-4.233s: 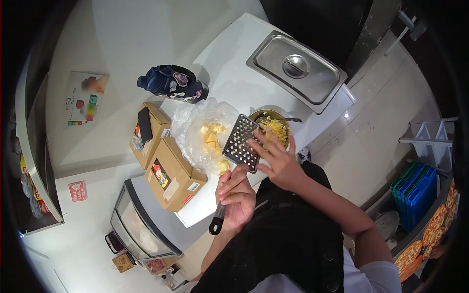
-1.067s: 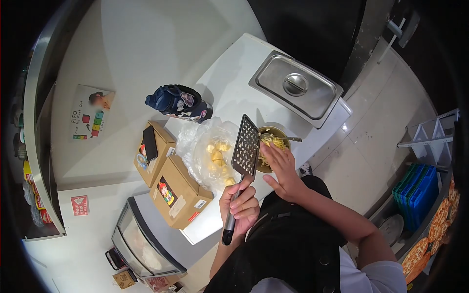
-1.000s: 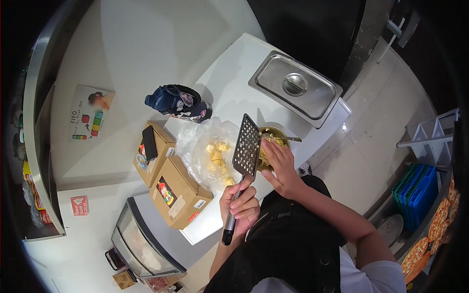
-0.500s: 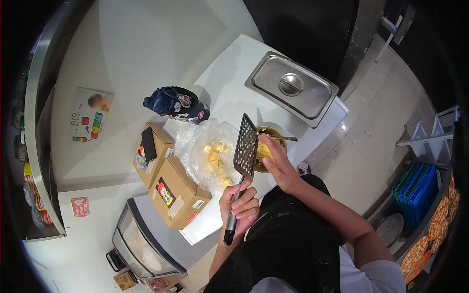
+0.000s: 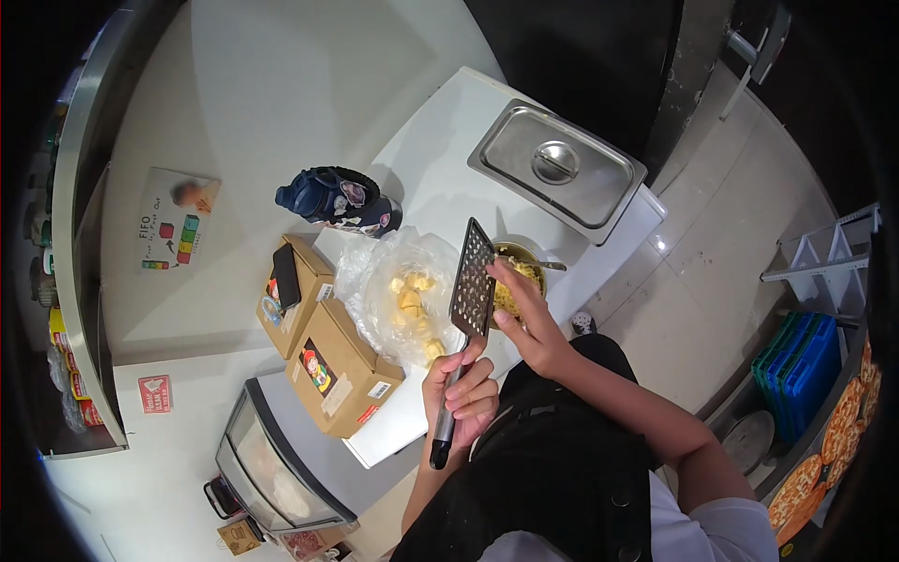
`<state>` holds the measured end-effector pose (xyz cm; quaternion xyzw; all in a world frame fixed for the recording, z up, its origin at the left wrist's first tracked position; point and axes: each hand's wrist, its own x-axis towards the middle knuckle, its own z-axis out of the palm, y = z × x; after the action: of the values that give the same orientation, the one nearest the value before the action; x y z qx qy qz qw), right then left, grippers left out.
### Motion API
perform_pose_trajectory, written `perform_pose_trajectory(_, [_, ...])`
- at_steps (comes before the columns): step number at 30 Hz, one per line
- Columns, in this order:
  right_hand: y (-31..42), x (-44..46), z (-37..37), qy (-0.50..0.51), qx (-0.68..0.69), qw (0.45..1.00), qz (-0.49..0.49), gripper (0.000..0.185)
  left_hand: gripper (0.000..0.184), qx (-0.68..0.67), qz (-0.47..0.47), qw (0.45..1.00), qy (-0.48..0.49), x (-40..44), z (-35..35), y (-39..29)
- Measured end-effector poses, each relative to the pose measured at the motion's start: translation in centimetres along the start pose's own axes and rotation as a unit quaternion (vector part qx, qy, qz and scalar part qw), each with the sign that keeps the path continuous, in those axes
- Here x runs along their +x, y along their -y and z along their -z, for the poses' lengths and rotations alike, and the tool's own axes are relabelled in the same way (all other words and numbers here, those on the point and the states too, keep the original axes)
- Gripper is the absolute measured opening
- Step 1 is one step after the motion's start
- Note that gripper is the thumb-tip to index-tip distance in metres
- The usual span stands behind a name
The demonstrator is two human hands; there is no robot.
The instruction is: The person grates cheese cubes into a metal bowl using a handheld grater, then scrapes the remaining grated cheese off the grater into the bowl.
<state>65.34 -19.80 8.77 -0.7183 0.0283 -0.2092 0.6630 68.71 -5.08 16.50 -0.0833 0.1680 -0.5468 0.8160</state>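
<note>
My left hand (image 5: 461, 391) is wrapped round the handle of a flat metal grater (image 5: 473, 281), which is held upright with pale bits stuck in its holes. Beside the grater's face is my right hand (image 5: 526, 318), its fingers stretched out and the fingertips close to or touching the plate. Behind that hand, and partly hidden by it, a metal bowl (image 5: 532, 254) holds yellow shreds (image 5: 507, 302) and a spoon (image 5: 554, 266). Left of the grater, yellow chunks (image 5: 410, 302) lie on a clear plastic bag (image 5: 361, 272).
On the white table (image 5: 440, 140) are a lidded steel pan (image 5: 590, 178), a dark blue bottle (image 5: 342, 199) and two cardboard boxes (image 5: 361, 379), one with a phone (image 5: 285, 275) on it. A glass-fronted case (image 5: 281, 459) stands lower left; blue crates (image 5: 810, 375) are at the right.
My right hand has shifted slightly toward the grater, its fingertips now nearer the plate. The left hand keeps its hold on the handle.
</note>
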Motion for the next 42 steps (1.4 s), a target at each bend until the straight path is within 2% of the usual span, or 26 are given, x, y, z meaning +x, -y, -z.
perform_pose_trajectory(4, [1.1,-0.3,0.6,0.024,-0.012,0.999,-0.029,0.059,0.004,-0.001,-0.019,1.0,-0.013,0.1,0.0,0.2])
perform_pose_trajectory(8, [1.4,-0.1,0.0,0.03,-0.11,0.991,0.064,0.062,0.004,-0.02,-0.009,1.0,-0.003,0.3,0.3,0.0])
perform_pose_trajectory(13, [0.9,-1.3,-1.1,0.05,-0.111,0.992,0.027,0.064,0.004,-0.023,-0.003,1.0,0.016,0.7,0.4,0.0])
perform_pose_trajectory(19, [0.9,-0.8,-0.9,0.022,-0.099,0.995,0.023,0.064,0.004,-0.022,-0.01,1.0,0.013,0.8,0.5,-0.2])
perform_pose_trajectory(24, [0.4,-0.9,-0.6,0.053,-0.113,0.992,0.033,0.062,0.003,-0.016,-0.022,1.0,-0.003,1.0,0.2,-0.4])
perform_pose_trajectory(28, [-0.8,0.1,0.1,-0.053,-0.104,0.993,-0.01,0.055,0.003,-0.04,-0.005,0.999,0.03,0.8,0.2,-0.8])
perform_pose_trajectory(33, [-3.9,1.2,-0.2,-0.074,-0.216,0.971,-0.067,0.048,0.003,-0.023,0.001,1.0,0.019,0.3,-0.2,-0.7])
perform_pose_trajectory(38, [-3.6,1.8,0.0,-0.055,-0.277,0.958,-0.052,0.043,0.004,-0.013,0.011,1.0,0.005,0.0,0.1,-0.9])
perform_pose_trajectory(42, [-4.3,1.6,0.1,-0.047,-0.255,0.965,-0.049,0.044,0.004,-0.003,0.01,1.0,0.0,-0.3,0.1,-0.8])
